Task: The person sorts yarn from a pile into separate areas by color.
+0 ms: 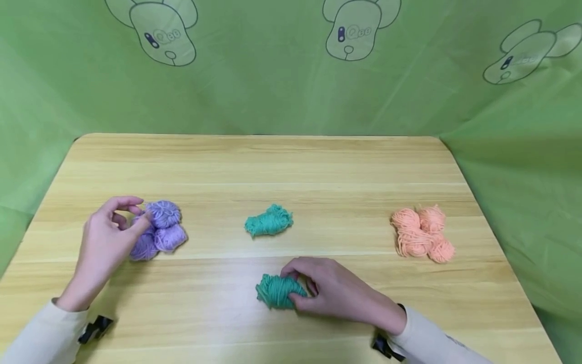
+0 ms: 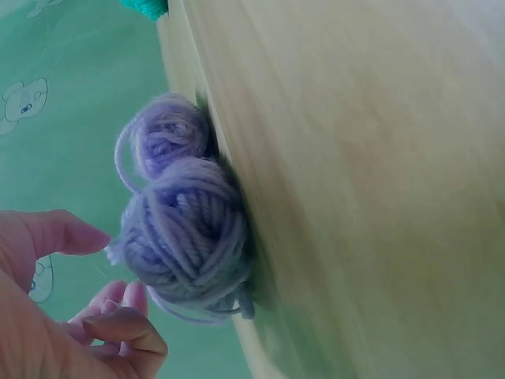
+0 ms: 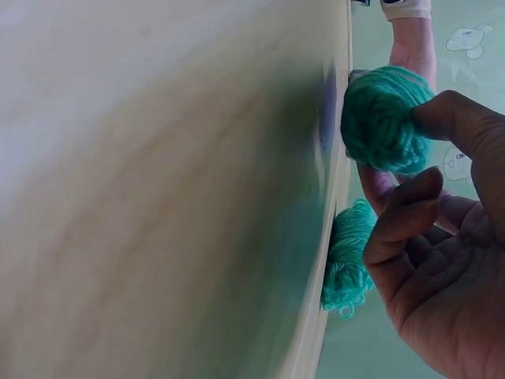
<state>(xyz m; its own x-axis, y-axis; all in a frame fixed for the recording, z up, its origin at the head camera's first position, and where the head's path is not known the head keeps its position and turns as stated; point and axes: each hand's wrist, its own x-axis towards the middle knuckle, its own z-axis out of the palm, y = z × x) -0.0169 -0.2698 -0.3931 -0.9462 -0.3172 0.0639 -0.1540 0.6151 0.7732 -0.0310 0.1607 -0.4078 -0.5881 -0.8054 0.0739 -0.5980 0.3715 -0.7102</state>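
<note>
In the head view my left hand [image 1: 106, 230] is over the left side of a cluster of purple yarn balls [image 1: 169, 237]. Its thumb and fingers are spread apart, and the left wrist view has the thumb tip right at the edge of a purple yarn ball [image 2: 185, 233]. My right hand [image 1: 338, 288] pinches one end of a teal yarn bundle [image 1: 278, 291] between thumb and fingers, near the front middle of the table. Farther back lies a second teal yarn bundle [image 1: 269, 221], also visible as the lower teal bundle [image 3: 347, 257] in the right wrist view.
Several peach yarn balls [image 1: 416, 240] sit grouped at the right of the wooden table [image 1: 318, 167]. A green cloth [image 1: 273, 91] with printed cartoon heads hangs behind the table and along its sides. Black clips [image 1: 95, 328] show by the sleeves.
</note>
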